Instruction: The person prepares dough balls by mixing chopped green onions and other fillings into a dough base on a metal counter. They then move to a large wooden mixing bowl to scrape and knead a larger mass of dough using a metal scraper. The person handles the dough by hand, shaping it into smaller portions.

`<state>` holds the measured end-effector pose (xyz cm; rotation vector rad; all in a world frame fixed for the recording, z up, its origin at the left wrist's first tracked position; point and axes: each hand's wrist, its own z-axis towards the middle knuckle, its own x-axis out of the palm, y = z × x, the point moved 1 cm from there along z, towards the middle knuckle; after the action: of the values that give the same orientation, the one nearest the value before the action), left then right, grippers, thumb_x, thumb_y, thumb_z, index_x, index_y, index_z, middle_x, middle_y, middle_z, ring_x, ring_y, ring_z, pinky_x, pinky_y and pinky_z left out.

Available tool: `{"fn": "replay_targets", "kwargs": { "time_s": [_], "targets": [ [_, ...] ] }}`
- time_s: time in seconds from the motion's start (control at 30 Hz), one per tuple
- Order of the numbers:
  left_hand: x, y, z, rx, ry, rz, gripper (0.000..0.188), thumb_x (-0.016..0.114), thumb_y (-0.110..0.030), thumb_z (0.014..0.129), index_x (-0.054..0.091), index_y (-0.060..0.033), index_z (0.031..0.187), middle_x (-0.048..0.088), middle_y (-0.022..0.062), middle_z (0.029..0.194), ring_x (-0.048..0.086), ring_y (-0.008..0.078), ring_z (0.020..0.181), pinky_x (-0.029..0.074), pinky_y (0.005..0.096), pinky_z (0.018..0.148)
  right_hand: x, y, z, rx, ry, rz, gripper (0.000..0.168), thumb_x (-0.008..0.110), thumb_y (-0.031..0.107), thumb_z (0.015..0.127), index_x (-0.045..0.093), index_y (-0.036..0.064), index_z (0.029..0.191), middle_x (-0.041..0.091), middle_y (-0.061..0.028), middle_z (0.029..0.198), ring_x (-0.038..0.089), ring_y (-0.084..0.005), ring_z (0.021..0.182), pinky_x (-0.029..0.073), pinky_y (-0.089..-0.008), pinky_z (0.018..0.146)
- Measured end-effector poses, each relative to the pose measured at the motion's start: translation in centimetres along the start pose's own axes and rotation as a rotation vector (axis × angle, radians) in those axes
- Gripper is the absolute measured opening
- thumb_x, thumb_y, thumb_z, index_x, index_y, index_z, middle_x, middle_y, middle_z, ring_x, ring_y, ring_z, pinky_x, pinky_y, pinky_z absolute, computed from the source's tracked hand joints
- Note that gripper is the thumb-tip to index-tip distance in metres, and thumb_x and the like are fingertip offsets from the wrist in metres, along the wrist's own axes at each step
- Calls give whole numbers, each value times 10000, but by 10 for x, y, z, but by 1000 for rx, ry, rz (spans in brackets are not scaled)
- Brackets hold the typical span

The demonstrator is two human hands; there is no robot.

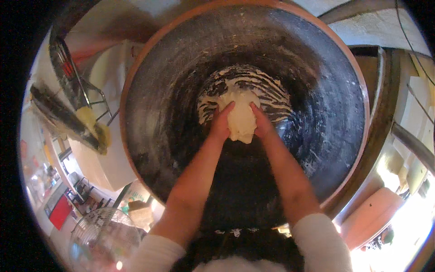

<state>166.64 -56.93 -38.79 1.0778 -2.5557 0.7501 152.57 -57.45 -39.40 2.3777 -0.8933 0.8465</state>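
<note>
Both my arms reach down into a large round vat [326, 102] with a dark, glossy inner wall and a reddish-brown rim. Deep inside, a pale lump of dough-like material [242, 117] is gripped from two sides. My left hand [221, 120] presses its left side, thumb on top. On the opposite side my right hand [261, 120] clasps it the same way. The fingers under the lump are hidden. Streaks of the same pale paste [268, 91] coat the vat's bottom around and beyond the lump, with dark grooves between them.
A wire-guarded fan [105, 234] stands at the lower left. Beyond the vat's left rim are a white box-like cabinet [105, 163] and a cardboard box [141, 214]. On the right are a metal pipe [413, 146] and a pinkish rounded object [372, 217].
</note>
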Motion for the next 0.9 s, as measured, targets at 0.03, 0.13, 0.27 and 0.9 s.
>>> {"fn": "replay_targets", "kwargs": {
  "time_s": [0.03,0.13,0.27,0.9],
  "targets": [
    [3,-5,-3,-56,36,-27,494,617,-151,807,413,-45,1245,521,96,1162,523,239,1035,450,362,854,1,-4,-9,-10,8,-18,538,541,243,873,311,68,1328,469,-100,1245,481,-230,1117,401,-365,940],
    [1,-1,-70,-59,30,-61,475,602,-121,808,416,-43,1239,523,102,1163,520,259,1049,446,385,868,12,-24,-63,-35,10,-42,497,562,201,855,366,56,1288,506,-94,1197,508,-234,1081,432,-366,909],
    [-4,3,-191,-46,64,-81,458,590,-106,813,420,-39,1233,521,103,1174,512,254,1068,418,400,907,58,-43,-185,-86,-56,-37,529,566,88,821,341,30,1296,466,-115,1244,463,-245,1143,387,-384,967],
    [242,168,-647,-100,1357,745,562,605,-179,826,343,15,1284,490,123,1211,478,224,1109,373,357,948,79,-58,-757,-1497,-26,221,719,721,55,680,335,15,1286,466,-134,1234,480,-232,1127,402,-376,959]
  ]
}}
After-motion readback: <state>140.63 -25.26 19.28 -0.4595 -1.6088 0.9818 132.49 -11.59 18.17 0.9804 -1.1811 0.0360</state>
